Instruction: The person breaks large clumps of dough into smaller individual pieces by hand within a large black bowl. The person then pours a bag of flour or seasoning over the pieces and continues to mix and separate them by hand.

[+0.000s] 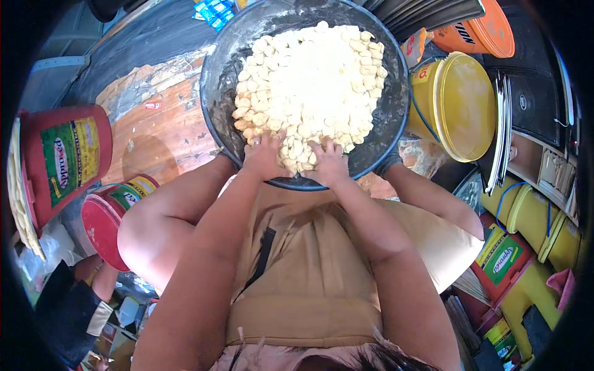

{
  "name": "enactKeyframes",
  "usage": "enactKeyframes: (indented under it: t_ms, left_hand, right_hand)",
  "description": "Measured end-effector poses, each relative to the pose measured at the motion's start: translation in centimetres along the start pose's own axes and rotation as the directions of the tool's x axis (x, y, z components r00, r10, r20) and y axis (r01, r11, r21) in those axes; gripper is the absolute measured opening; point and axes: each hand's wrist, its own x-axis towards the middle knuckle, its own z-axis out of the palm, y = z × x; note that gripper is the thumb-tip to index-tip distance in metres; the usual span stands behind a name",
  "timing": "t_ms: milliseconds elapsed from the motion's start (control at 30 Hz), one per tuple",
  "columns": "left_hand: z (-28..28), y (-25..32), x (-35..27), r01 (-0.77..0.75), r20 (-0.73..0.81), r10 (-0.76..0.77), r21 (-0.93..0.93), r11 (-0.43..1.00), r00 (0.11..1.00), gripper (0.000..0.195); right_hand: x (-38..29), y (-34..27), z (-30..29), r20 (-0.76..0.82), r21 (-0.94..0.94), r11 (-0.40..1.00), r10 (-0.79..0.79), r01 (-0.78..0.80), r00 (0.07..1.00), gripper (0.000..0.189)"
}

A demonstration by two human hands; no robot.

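Note:
A wide dark basin (pixel 218 88) stands on the floor between my knees. In it lies a broad heap of small pale dough pieces (pixel 264 99), tanner at the left and washed out by glare in the middle. My left hand (pixel 265 155) rests on the near edge of the heap, palm down with fingers spread. Beside it, a little to the right, my right hand (pixel 328 162) lies on the same near edge, its fingers also spread over the pieces. A few pieces show between the two hands. The fingertips partly sink among the pieces; neither hand clearly grips one.
Yellow lidded buckets (pixel 466 106) and an orange bucket (pixel 492 30) stand right of the basin. Red buckets (pixel 104 134) (pixel 100 227) are at the left. Blue packets (pixel 213 11) lie beyond the basin. Another person's arm (pixel 104 283) shows at the lower left.

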Motion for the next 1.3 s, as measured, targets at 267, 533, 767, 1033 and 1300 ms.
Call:
enactKeyframes:
  t_ms: [267,533,767,1033,1300]
  left_hand:
    - [-1.4,2.3,2.9,0.033,-0.098,-0.018,0.152,0.988,0.995,0.124]
    - [0.3,2.1,1.1,-0.047,0.004,0.048,0.246,0.968,0.999,0.105]
    - [1.0,2.4,1.3,0.005,-0.139,0.033,0.264,0.964,0.99,0.089]
    - [2.2,3.1,2.4,0.011,-0.296,-0.018,-0.026,1.0,0.955,0.06]
    - [-4.6,5.4,-0.5,-0.183,-0.576,-0.068,-0.366,0.912,0.815,0.06]
  right_hand:
    - [4.7,-0.7,-2.6,0.034,-0.014,1.0,0.027,-0.027,0.999,0.129]
    - [2.3,-0.1,-0.8,0.097,-0.087,0.985,-0.139,0.147,0.986,0.097]
    - [1.6,-1.4,0.1,-0.019,-0.138,0.989,0.045,-0.048,0.999,0.082]
    - [2.4,-1.8,0.5,-0.188,0.143,0.989,0.003,0.024,0.982,0.058]
    - [-0.2,-3.4,-7.6,-0.321,0.472,0.869,0.011,0.15,0.947,0.057]
